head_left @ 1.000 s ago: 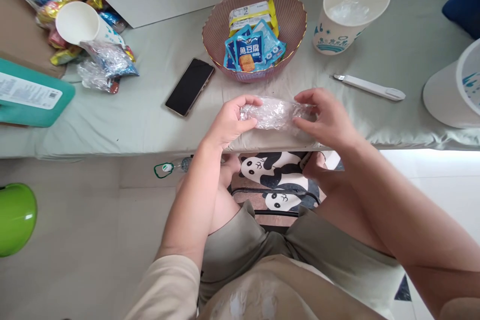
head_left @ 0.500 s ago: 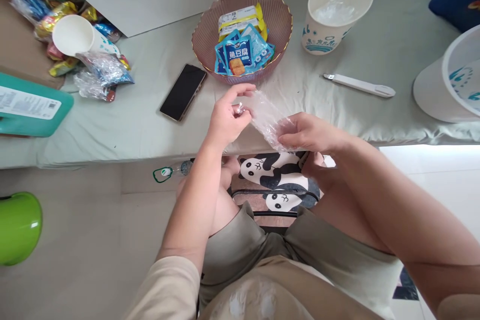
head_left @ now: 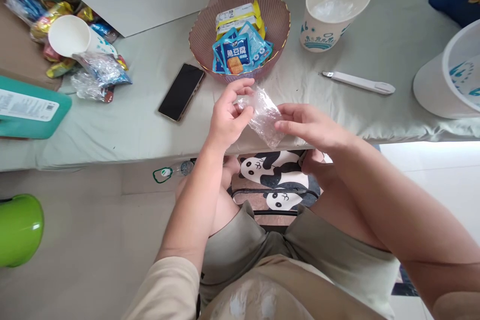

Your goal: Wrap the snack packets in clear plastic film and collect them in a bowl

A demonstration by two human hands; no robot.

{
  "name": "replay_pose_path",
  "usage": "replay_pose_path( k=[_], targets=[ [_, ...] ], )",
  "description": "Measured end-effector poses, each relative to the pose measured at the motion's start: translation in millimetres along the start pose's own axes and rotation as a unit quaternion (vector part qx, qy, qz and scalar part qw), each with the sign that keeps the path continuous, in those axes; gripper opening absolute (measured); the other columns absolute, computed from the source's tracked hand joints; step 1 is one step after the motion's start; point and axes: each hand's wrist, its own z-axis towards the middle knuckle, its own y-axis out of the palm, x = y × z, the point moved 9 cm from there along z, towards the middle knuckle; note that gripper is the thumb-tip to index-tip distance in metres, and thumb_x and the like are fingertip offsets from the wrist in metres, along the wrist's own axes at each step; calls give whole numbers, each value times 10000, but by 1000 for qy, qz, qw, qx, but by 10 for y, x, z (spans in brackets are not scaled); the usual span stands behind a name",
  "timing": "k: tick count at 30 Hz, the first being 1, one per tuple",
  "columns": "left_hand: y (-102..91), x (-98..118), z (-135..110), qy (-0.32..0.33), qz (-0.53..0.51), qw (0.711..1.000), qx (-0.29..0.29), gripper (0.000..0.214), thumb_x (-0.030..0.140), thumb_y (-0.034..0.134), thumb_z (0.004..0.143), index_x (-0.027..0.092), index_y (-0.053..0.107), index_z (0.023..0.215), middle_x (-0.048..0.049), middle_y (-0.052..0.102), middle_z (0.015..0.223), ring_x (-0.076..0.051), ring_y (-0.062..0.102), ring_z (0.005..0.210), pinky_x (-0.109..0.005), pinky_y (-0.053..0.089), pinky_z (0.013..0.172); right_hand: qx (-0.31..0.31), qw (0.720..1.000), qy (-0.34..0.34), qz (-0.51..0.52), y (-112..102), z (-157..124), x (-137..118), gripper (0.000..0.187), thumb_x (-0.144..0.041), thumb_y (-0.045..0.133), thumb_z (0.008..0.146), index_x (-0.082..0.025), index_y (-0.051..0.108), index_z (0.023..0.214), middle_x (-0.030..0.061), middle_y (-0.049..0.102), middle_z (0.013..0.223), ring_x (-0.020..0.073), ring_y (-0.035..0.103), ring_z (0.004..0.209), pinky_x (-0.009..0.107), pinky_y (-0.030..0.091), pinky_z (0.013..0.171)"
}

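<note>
A crumpled clear plastic wrapper [head_left: 264, 116] is held between both hands just above the front edge of the grey-green covered table [head_left: 150, 110]. My left hand [head_left: 227, 117] pinches its upper left end with thumb and fingers. My right hand [head_left: 307, 125] grips its lower right end. Just beyond the hands stands a ribbed pink bowl [head_left: 204, 35] with blue and yellow snack packets [head_left: 238, 50] inside.
A black phone [head_left: 182, 91] lies left of the bowl. A white utility knife [head_left: 358, 82] lies to the right. A paper cup [head_left: 332, 15] holds clear plastic. Another cup [head_left: 450, 85] is at the right edge, a tipped cup [head_left: 71, 35] among wrappers at far left.
The wrapper was stretched level between the hands; now it slants down to the right, with my right hand lower and closer to my left. The view shifted slightly.
</note>
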Motion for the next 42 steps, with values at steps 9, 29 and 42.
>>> replay_pose_path(
  k=[9,29,42],
  targets=[
    [19,115,-3,22,49,999,7,465,483,706,918,381,588,1356,-45,684,1122,-231,723,1066,-352,636,814,-101,993,-1,68,338,6,79,482,-547,837,768,-164,725,1040,56,741,943,181,673,824,340,549,771],
    [335,378,-204,80,233,963,-111,340,435,594,927,203,746,1124,-81,820,1070,-245,764,1022,-440,558,1020,-8,991,35,132,296,-2,194,213,-387,638,843,-179,677,870,7,663,787,142,593,735,294,462,723],
    [215,-20,-141,-173,-83,981,-9,307,482,793,803,191,751,891,-14,702,744,-137,624,640,-250,515,584,179,978,-102,-39,-149,2,13,613,-437,845,673,-245,520,1155,77,628,1198,228,600,1088,343,501,862]
  ],
)
